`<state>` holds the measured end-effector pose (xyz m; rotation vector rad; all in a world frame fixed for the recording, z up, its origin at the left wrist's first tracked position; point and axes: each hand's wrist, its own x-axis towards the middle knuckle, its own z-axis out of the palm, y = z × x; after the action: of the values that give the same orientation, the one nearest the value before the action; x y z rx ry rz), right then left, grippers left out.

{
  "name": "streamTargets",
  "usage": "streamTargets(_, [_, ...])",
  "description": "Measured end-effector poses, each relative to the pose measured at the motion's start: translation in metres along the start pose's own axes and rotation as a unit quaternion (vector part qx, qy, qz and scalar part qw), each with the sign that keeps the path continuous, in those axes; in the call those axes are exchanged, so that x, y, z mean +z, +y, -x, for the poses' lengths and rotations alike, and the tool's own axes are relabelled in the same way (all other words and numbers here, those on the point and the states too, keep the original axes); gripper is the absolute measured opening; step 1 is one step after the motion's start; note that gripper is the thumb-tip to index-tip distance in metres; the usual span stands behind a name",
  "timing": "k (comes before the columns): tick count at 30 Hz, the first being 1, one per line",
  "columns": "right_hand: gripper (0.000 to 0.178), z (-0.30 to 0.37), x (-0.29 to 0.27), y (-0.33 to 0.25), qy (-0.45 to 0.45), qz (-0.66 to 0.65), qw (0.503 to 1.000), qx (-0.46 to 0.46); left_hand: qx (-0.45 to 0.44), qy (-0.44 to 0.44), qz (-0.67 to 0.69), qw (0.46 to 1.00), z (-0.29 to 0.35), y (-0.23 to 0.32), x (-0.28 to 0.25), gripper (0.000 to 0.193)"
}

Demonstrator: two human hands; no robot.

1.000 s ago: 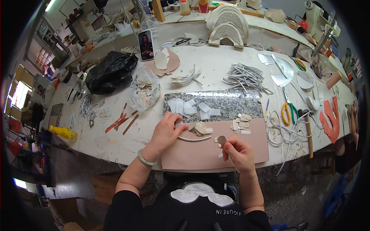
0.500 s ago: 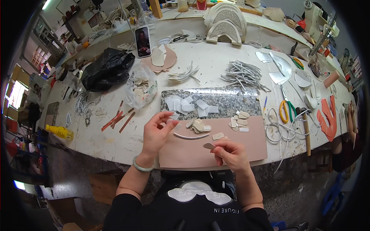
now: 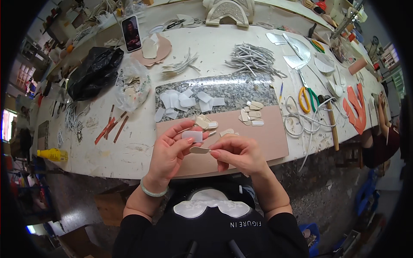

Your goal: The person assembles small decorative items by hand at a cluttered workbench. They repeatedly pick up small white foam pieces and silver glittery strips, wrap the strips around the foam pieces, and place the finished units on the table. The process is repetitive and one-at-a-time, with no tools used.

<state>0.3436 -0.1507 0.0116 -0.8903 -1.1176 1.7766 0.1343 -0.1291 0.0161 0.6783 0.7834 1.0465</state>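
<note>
My left hand (image 3: 167,151) pinches a translucent white tab (image 3: 192,136) with one rounded end between thumb and fingers. Close beside it, my right hand (image 3: 241,155) grips one end of a small beige rounded tab (image 3: 200,150). The two tabs are near each other; whether they touch I cannot tell. Both hands are above a pinkish-beige board (image 3: 273,139). Beyond the left fingers lies a small heap of beige tabs (image 3: 206,121), partly hidden. More beige tabs (image 3: 253,114) sit to the right. White tabs (image 3: 174,99) are spread over a speckled granite slab (image 3: 254,88).
Silver cords (image 3: 251,60) are bundled at the back. To the right are scissors (image 3: 304,99), looped white cord (image 3: 293,120), a hammer (image 3: 333,124) and coral-coloured pieces (image 3: 355,109). At left are a clear bag (image 3: 132,86), red-brown strips (image 3: 109,129) and a propped phone (image 3: 131,34).
My hands have come together, the right one moving left with its beige tab toward the white tab. The whole view has shifted. A silvery curved strip on the board is now hidden.
</note>
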Motion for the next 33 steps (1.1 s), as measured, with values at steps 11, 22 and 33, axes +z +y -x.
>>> streamTargets(11, [0.016, -0.007, 0.000, -0.010, 0.019, 0.000, 0.999, 0.050, -0.042, -0.079, -0.107, 0.990, 0.011, 0.012, 0.000, 0.038])
streamTargets(22, [0.013, -0.008, 0.003, -0.014, 0.047, 0.010, 0.997, 0.067, -0.021, -0.109, -0.094, 0.989, 0.011, 0.010, -0.005, 0.038])
streamTargets(33, [0.015, -0.011, 0.005, -0.014, 0.049, 0.052, 0.996, 0.052, 0.004, -0.105, -0.103, 0.989, 0.014, 0.011, -0.003, 0.037])
